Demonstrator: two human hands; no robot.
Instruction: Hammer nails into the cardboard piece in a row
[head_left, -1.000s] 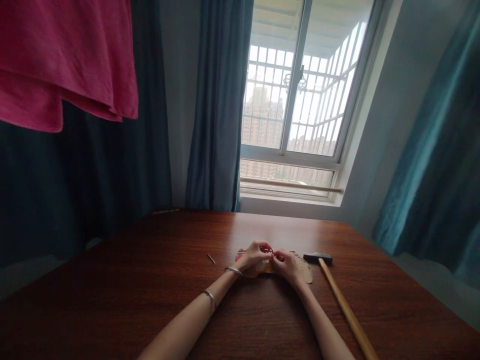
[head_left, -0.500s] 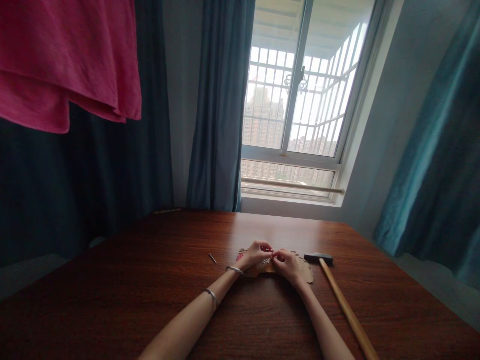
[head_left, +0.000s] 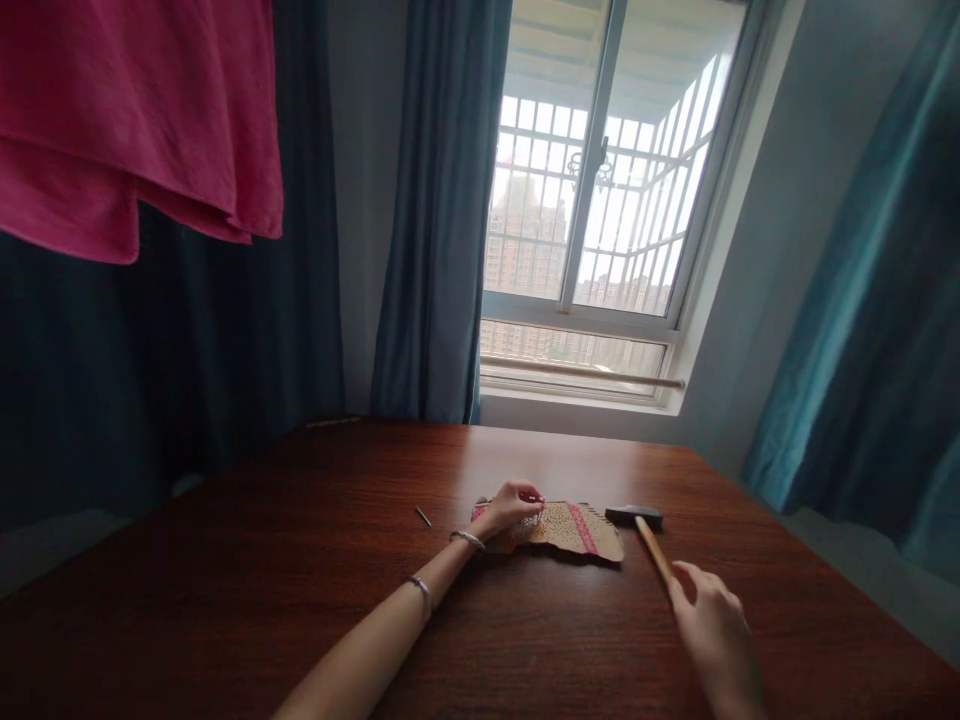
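My left hand (head_left: 516, 506) rests over the left part of a piece of brown cardboard (head_left: 559, 527), its thumb and fingertips pinched together. What they hold is too small to make out. The cardboard is dotted all over and has pink patterned bands; small pale glints show beside the left fingers. To the right lies a hammer (head_left: 649, 541) with a dark metal head and a long wooden handle. My right hand (head_left: 711, 612) is closed around the handle's middle, thumb on the left side, and it hides the lower handle.
A thin metal rod, like a nail (head_left: 423, 516), lies on the brown wooden table (head_left: 360, 560) left of the cardboard. Past the table's back edge are a barred window (head_left: 585, 220) and blue curtains (head_left: 435, 220). A pink cloth (head_left: 142, 130) hangs at upper left.
My right hand has left the cardboard and moved right and nearer to me, onto the hammer handle. More of the cardboard now shows. My left hand stays pinched in place.
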